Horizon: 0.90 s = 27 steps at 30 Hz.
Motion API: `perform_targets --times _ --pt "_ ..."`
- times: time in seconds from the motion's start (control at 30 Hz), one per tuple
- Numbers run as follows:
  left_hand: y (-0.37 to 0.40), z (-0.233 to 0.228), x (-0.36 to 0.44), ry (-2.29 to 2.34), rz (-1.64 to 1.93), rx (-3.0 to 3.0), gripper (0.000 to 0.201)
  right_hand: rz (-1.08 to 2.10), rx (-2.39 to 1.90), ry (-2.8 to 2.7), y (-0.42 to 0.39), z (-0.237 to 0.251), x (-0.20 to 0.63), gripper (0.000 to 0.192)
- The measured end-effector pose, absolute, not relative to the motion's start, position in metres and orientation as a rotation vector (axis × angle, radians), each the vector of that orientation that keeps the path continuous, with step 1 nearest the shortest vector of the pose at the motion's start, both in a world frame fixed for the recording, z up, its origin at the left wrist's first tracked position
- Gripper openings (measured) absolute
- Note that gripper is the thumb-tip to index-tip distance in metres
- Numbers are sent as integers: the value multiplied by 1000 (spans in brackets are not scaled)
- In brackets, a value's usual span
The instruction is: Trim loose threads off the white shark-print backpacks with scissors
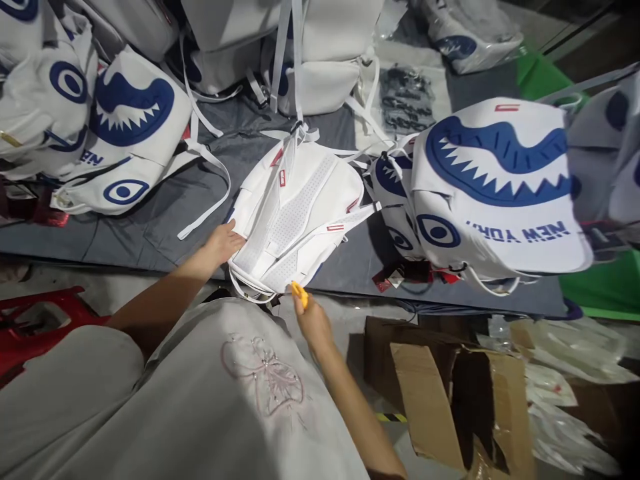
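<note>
White backpack (300, 213), hands at near edge

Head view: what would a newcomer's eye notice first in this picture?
Most striking is the big white backpack with a blue shark mouth and "NEW YORK" lettering at the right. In the middle, a white backpack lying with its mesh back up rests on the grey cloth-covered surface. The left hand touches its edge, and the right hand holds a small yellow tool below it.

A white backpack (300, 213) is laid back-panel up on a grey sheet, its mesh padding and red-tagged straps shown, top pointing to 12 o'clock. A small yellow tool (300, 294) is seen at its 6 o'clock edge.
</note>
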<state>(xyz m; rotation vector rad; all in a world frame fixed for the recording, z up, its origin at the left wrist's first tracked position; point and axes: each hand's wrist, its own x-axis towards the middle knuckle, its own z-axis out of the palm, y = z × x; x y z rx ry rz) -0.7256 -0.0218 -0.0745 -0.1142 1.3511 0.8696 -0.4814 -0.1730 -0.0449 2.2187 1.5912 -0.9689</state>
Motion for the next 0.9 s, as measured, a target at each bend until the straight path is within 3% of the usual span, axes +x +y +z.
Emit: perform_targets --times 0.17,0.33,0.5,0.73,0.9 --pt "-20 -89 -725 1059 799 -124 66 -1114 2257 1697 -174 -61 -515 34" --pt "-13 -114 -713 818 657 -34 62 -900 2210 1615 -187 -61 -509 30" --pt "-2 -124 -719 619 551 23 73 -605 2442 1302 -187 -68 -491 30" --pt "8 -118 -710 621 503 85 80 -588 2590 1291 -140 -103 -488 28" --pt "-1 -102 -709 692 556 109 72 -572 2510 1284 -133 -111 -481 27"
